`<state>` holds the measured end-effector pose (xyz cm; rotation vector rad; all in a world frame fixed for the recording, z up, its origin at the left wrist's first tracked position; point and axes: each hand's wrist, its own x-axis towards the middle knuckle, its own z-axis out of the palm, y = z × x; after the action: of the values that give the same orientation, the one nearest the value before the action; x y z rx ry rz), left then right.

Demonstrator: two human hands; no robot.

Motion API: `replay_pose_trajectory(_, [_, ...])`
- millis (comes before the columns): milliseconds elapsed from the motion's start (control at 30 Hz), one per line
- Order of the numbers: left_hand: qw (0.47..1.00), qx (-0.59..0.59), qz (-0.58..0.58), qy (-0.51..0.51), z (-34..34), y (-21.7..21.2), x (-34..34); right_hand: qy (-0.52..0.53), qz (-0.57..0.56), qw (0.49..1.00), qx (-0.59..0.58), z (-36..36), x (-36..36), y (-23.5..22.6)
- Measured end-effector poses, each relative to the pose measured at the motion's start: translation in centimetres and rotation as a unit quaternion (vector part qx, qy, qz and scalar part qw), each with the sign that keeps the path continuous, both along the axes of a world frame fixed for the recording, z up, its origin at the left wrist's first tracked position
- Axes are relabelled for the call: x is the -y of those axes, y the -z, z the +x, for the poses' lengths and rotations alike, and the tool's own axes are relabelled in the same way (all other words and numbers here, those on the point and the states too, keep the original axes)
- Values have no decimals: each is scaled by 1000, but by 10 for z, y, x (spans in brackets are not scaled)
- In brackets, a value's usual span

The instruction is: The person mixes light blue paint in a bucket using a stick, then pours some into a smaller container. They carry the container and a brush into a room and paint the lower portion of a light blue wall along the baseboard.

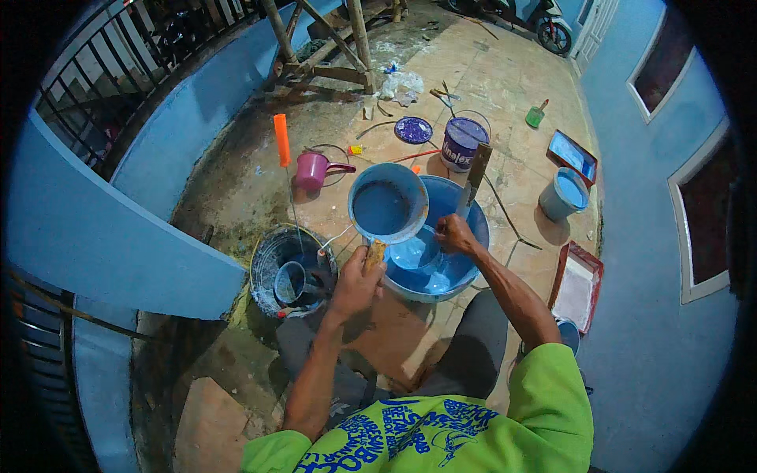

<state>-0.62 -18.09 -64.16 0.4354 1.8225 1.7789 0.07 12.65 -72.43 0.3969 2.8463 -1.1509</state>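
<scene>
Left forearm rising from the lower edge, the left hand [359, 277] grips the wooden handle of a round, blue-stained pot [386, 175] at frame centre. Right of it, the right hand [456, 234], elbow bent outward, closes around a flat, paint-smeared strip [475, 175] over a wide blue basin [443, 193].

A round blue dipper [418, 201], pale along its inner wall and darker at the bottom, is held over the left rim of a wide blue basin [430, 298] of glossy blue liquid, set between the tiled floor's [465, 47] left and right edges; a flat, paint-stained strip [475, 177] slants above the basin's right side.
</scene>
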Motion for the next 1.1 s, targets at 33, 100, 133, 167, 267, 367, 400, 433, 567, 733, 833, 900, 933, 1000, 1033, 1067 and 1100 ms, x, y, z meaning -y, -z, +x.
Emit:
replay_pose_trajectory(33, [1000, 1, 7, -3, -2, -1, 0, 19, -18, 1000, -4, 4, 1, -10])
replay_pose_trajectory(100, [1000, 5, 23, -7, -3, 1, -1, 56, -41, 998, 8, 12, 1, -24])
replay_pose_trajectory(133, [1000, 14, 23, -8, -2, 1, -2, 73, -46, 996, 23, 15, 0, -31])
replay_pose_trajectory(167, [999, 22, 24, -8, -3, -3, -3, 90, -50, 994, 37, 18, -1, -39])
replay_pose_trajectory(267, [999, 26, 45, 0, -5, -4, -5, 102, -103, 989, 20, 29, -5, -55])
replay_pose_trajectory(367, [999, 22, 33, 11, -6, -7, -6, 106, -137, 985, 4, 41, -12, -71])
replay_pose_trajectory(400, [999, 21, 22, 15, -6, -8, -6, 113, -141, 983, 7, 44, -13, -79])
replay_pose_trajectory(433, [999, 27, 19, 14, -7, -8, -7, 119, -146, 982, 10, 46, -14, -85])
replay_pose_trajectory(567, [998, 41, 27, 25, -6, -11, -12, 134, -148, 980, -6, 58, -27, -100])
replay_pose_trajectory(733, [995, 80, 39, 41, -4, -19, -15, 122, -131, 984, -16, 71, -40, -133])
replay_pose_trajectory(833, [995, 85, 31, 46, -4, -15, -14, 128, -119, 984, -22, 71, -44, -152])
replay_pose_trajectory(900, [995, 75, 23, 60, -8, -4, -15, 107, -122, 985, -51, 71, -51, -159])
replay_pose_trajectory(933, [994, 77, 7, 76, -8, 1, -16, 112, -112, 986, -46, 70, -53, -164])
replay_pose_trajectory(1000, [991, 81, -28, 104, -8, 4, -17, 111, -97, 988, -40, 64, -52, -173])
replay_pose_trajectory(1033, [990, 94, -15, 106, -6, 7, -16, 105, -91, 989, -40, 61, -52, -176])
replay_pose_trajectory(1067, [988, 108, 1, 110, -4, 10, -17, 101, -82, 991, -40, 59, -53, -180])
replay_pose_trajectory(1100, [986, 121, 16, 115, -1, 11, -17, 102, -73, 991, -40, 56, -52, -185])
